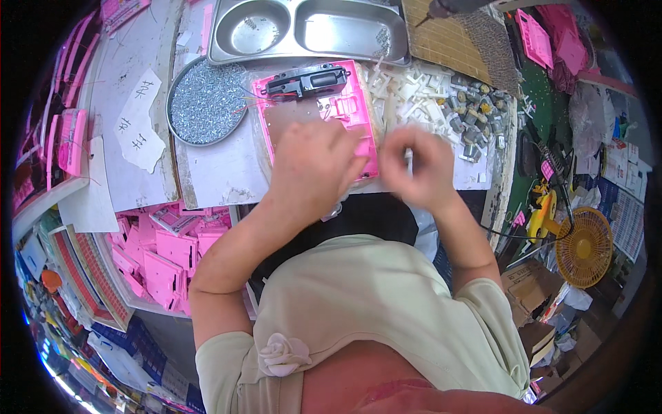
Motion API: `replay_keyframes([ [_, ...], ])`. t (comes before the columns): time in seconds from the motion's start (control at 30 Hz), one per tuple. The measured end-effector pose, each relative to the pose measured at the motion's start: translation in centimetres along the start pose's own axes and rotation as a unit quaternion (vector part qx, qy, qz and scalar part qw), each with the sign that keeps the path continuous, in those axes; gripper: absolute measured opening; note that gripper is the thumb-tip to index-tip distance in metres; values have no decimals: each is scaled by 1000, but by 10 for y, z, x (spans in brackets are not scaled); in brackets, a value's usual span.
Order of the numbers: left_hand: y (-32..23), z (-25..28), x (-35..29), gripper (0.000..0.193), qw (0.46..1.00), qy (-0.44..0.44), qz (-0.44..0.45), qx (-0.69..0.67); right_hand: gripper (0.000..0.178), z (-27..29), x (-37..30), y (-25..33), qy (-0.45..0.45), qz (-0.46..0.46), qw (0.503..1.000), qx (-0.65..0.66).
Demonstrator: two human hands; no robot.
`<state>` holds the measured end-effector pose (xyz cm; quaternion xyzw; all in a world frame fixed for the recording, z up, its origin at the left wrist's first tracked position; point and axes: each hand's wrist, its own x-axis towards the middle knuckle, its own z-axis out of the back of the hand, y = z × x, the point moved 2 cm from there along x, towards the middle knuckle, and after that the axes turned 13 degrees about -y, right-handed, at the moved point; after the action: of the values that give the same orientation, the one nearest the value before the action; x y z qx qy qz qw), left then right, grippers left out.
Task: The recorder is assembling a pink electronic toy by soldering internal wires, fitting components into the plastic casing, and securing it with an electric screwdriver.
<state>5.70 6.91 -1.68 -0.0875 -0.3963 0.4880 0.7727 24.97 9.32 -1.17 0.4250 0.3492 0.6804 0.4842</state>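
Observation:
A pink plastic casing (359, 83), an open shallow shell, lies on the worktable in front of me. A black plastic part (308, 82) with thin red wires sits across its far end. My left hand (314, 162) is over the near half of the casing, its fingers bent and drawn together; whatever is between them is hidden. Just right of the casing, my right hand (422, 169) is raised and blurred, thumb and fingers curled into a ring. Anything in that pinch is too small to make out.
A round dish of small screws (207, 100) stands left, a steel compartment tray (289, 52) behind. White plastic pieces (414, 90) and small metal motors (472, 114) are heaped right, near cardboard (448, 41). Pink casings (165, 255) fill a bin lower left; a yellow fan (584, 247) stands right.

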Motion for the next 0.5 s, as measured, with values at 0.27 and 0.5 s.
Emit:
replay_keyframes([
  [0.27, -20, 16, -57, 24, 992, 68, -86, -55, 45, -14, -8, 5, 161, 263, 939, -152],
  [0.5, 27, 46, -93, 9, 984, -96, 140, 45, 46, -53, -17, 27, 128, 279, 923, -232],
])
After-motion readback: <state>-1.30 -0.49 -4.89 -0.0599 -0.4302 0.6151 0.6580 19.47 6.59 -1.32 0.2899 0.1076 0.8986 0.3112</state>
